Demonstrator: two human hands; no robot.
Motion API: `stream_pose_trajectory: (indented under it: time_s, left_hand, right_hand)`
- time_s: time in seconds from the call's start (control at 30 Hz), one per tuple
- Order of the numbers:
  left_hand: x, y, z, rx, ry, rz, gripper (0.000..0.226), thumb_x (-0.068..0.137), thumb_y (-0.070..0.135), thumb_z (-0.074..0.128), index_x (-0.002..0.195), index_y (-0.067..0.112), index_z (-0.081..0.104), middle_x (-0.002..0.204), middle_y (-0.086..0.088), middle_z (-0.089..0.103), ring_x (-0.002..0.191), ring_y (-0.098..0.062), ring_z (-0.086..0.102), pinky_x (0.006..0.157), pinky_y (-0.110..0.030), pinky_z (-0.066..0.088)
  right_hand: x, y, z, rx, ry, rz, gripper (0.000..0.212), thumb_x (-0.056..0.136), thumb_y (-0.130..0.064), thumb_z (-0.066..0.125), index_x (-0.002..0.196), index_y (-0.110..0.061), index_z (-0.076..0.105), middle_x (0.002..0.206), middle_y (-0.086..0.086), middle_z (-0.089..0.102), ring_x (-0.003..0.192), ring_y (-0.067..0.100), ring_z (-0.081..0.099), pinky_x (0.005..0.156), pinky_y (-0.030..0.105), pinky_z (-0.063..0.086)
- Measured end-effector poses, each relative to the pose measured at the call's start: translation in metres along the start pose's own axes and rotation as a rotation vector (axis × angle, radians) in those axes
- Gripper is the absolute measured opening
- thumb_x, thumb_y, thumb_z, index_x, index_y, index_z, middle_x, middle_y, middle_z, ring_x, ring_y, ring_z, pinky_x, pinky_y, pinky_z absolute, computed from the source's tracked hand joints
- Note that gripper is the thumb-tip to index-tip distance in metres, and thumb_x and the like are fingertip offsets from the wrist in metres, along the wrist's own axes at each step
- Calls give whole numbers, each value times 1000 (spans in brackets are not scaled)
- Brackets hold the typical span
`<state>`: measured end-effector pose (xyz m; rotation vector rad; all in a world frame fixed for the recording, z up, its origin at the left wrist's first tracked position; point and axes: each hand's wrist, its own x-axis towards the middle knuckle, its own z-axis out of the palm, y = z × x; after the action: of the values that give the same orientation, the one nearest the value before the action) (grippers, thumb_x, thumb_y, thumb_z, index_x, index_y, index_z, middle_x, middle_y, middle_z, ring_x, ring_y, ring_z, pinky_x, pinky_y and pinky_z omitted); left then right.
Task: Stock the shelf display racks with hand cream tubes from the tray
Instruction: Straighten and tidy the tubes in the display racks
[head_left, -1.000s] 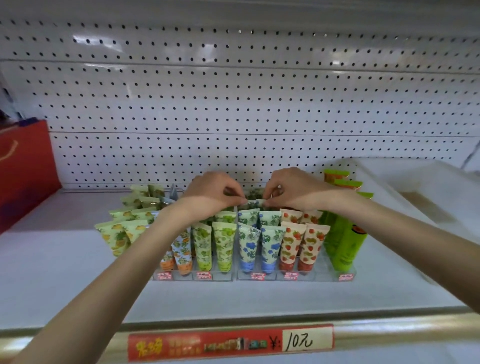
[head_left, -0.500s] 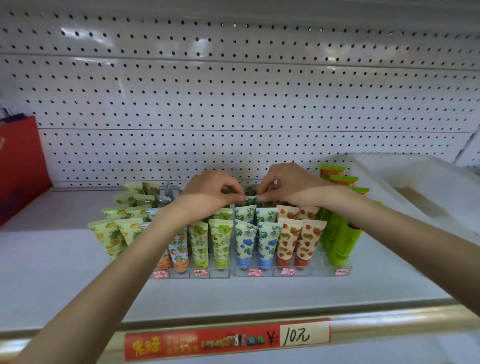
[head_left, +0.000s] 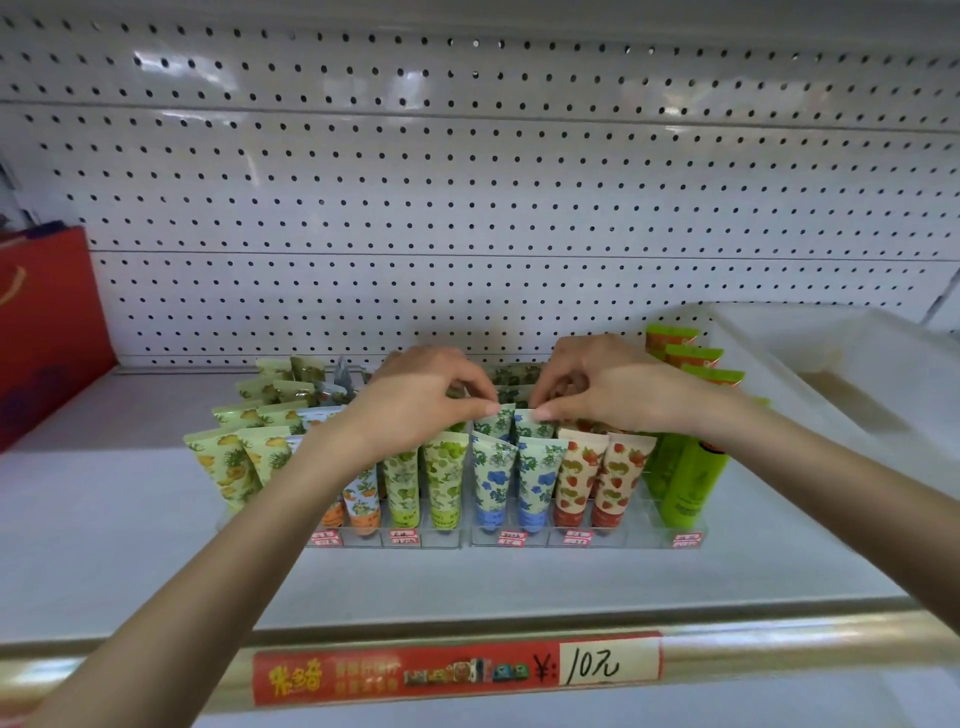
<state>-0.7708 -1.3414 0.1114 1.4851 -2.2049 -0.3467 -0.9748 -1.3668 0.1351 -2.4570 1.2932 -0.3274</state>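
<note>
Hardly budging since a second ago, we're reaching across the shelf (head_left: 104, 519) to the clear rack (head_left: 628, 540), left hand (head_left: 421, 400) and right hand (head_left: 608, 387) each pinching a blue-flower tube (head_left: 492, 422) by its crimp, second row, keeping them upright and facing out

Bare forearms reaching forward, left hand (head_left: 426, 400) and right hand (head_left: 605, 387) close together (knuckles up), each pinching a tube (head_left: 494, 423)

Tubes (head_left: 441, 478) are standing cap-down, leaning back, in clear racks (head_left: 447, 541): pineapple, orange, grape, blue-flower, strawberry, plain green, left to right. Second-row blue tubes (head_left: 496, 423) are being pinched by the left hand (head_left: 421, 397) and right hand (head_left: 602, 389). A white tray (head_left: 857, 364) is sitting right of the racks.
</note>
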Motion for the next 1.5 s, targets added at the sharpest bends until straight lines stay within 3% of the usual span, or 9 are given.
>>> stream_pose_trajectory:
  time_s: [0.23, 0.53, 0.97, 1.13, 1.33, 1.5]
  left_hand:
    - [0, 1, 2, 8, 13, 1, 5, 81, 35, 68, 84, 31, 70, 86, 15, 60, 88, -8, 58, 90, -38, 44]
    - [2, 2, 3, -8, 11, 6, 5, 82, 32, 68, 85, 29, 71, 86, 13, 59, 88, -10, 56, 89, -39, 44]
    - [-17, 5, -6, -118, 76, 80, 16, 78, 42, 68, 89, 32, 73, 92, 15, 62, 92, -4, 56, 89, -36, 43]
    - [-26, 9, 1, -49, 51, 111, 17, 74, 51, 67, 85, 38, 71, 93, 20, 59, 95, -2, 54, 91, -39, 42]
    - [-28, 10, 8, 22, 94, 96, 13, 77, 46, 67, 82, 35, 71, 93, 20, 58, 99, -6, 52, 97, -43, 36]
    - [-30, 9, 10, 15, 102, 79, 10, 79, 42, 67, 79, 33, 70, 90, 21, 56, 98, -6, 51, 99, -42, 34]
  right_hand:
    - [1, 3, 4, 30, 26, -18, 5, 79, -28, 72, 79, -28, 68, 81, -11, 51, 73, 1, 47, 62, 7, 36]
    - [0, 4, 5, 54, 43, -16, 7, 79, -27, 73, 84, -23, 71, 82, -10, 52, 72, 1, 48, 63, 10, 38]
    - [-18, 2, -3, 223, 140, -47, 7, 76, -33, 74, 82, -29, 73, 76, -11, 56, 65, 2, 48, 58, 14, 37]
    - [-33, -4, 7, 133, 56, -68, 13, 76, -37, 73, 85, -28, 74, 64, -12, 49, 58, -3, 47, 54, 12, 34]
    - [-34, -7, 15, 28, 96, -85, 16, 78, -37, 71, 88, -24, 74, 69, -11, 47, 65, -3, 46, 54, 18, 32]
    - [-34, -8, 17, 55, 110, -94, 11, 79, -34, 72, 84, -24, 74, 64, -12, 43, 61, -3, 45, 54, 16, 33]
